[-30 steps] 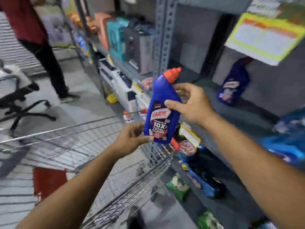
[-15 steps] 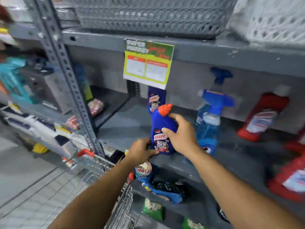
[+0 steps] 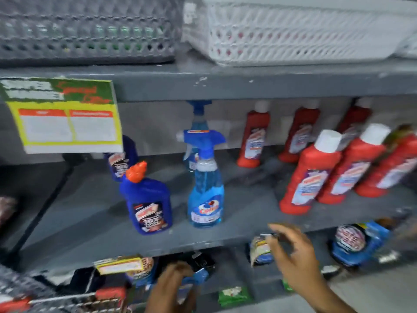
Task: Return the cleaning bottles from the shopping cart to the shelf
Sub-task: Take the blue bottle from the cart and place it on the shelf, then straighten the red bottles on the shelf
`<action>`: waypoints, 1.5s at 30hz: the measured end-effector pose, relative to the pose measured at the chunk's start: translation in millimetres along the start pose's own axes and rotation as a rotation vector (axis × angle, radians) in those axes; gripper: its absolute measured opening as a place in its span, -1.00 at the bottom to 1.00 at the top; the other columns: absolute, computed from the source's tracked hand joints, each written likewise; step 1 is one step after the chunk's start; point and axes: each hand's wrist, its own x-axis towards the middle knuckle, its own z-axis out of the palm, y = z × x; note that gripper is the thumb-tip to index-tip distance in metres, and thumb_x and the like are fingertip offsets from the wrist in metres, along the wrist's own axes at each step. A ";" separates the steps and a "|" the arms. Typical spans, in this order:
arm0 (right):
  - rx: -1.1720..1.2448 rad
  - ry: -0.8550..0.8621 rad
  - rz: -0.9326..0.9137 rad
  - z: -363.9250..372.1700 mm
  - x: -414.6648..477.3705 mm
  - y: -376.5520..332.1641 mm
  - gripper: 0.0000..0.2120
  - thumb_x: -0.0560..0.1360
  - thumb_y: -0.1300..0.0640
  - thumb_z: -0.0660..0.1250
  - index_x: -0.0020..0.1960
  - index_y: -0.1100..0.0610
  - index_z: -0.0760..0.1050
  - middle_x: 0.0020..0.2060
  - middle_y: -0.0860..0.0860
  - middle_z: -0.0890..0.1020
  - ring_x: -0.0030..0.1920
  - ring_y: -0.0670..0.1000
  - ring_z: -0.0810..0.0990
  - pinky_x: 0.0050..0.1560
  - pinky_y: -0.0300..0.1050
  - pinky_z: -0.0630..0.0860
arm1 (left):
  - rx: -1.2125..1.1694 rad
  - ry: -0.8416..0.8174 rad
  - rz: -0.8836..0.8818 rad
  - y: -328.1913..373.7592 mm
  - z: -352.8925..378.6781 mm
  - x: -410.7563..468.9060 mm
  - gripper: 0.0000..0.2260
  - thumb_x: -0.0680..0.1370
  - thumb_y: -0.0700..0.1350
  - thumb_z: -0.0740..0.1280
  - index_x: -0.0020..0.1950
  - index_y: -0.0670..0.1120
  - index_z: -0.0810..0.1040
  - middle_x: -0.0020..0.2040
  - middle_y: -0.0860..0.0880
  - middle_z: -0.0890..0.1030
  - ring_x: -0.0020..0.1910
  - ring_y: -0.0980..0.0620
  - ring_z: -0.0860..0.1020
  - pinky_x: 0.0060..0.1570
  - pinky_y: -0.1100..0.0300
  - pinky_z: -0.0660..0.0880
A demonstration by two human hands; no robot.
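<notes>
So the grey metal shelf (image 3: 94, 231) carries everything, and its long front edge is where I judge placement. Above it sit a grey perforated plastic basket (image 3: 85, 30) and a white one (image 3: 293, 30), well clear of any reach. Toward the shelf's right end stand the red cleaner bottles with white caps (image 3: 309, 177), packed in rows from back to front, so that end looks too crowded for more. The dark-blue angled-neck toilet cleaner bottle with the orange cap (image 3: 146, 199) stands upright near the front edge, left of centre, apart from both hands; I judge it is placed label-out in front of its twin at the back. Just beside it stands the light-blue glass-cleaner spray bottle (image 3: 206, 188), the one thing close enough to be knocked. My right hand (image 3: 295, 256) hangs below the front edge, fingers (image 3: 279, 229) spread and gripping nothing. My left hand (image 3: 173, 281) is low by the wire shopping cart (image 3: 33, 294); it is too blurred to tell whether its fingers grip anything.
</notes>
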 end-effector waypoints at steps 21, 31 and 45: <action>0.088 -0.421 0.148 -63.2 90.6 102.4 -0.27 0.45 0.22 0.26 0.48 -0.13 -0.01 0.39 -0.02 0.42 0.35 -0.07 0.42 0.37 0.04 0.38 | -0.413 -0.081 -0.412 128.9 199.4 131.1 -0.24 0.28 -0.33 0.14 0.34 0.33 0.24 0.34 0.26 0.44 0.36 0.24 0.39 0.35 0.35 0.31; 0.047 -0.403 0.112 -47.8 80.3 102.3 -0.32 0.45 0.23 0.31 0.48 0.09 0.09 0.40 0.01 0.40 0.38 -0.03 0.39 0.39 0.02 0.34 | -0.418 -0.039 -0.484 122.0 187.8 128.6 -0.25 0.36 -0.50 0.12 0.27 0.29 0.30 0.35 0.19 0.43 0.31 0.37 0.39 0.30 0.45 0.34; 0.042 -0.116 0.350 -182.6 105.6 187.3 -0.33 0.42 0.45 0.22 0.46 0.13 0.14 0.42 0.10 0.34 0.41 0.05 0.32 0.43 0.08 0.26 | -0.444 -0.346 -0.327 211.6 284.5 148.2 -0.31 0.43 -0.41 0.21 0.39 0.15 0.07 0.45 0.21 0.15 0.40 0.40 0.21 0.35 0.40 0.27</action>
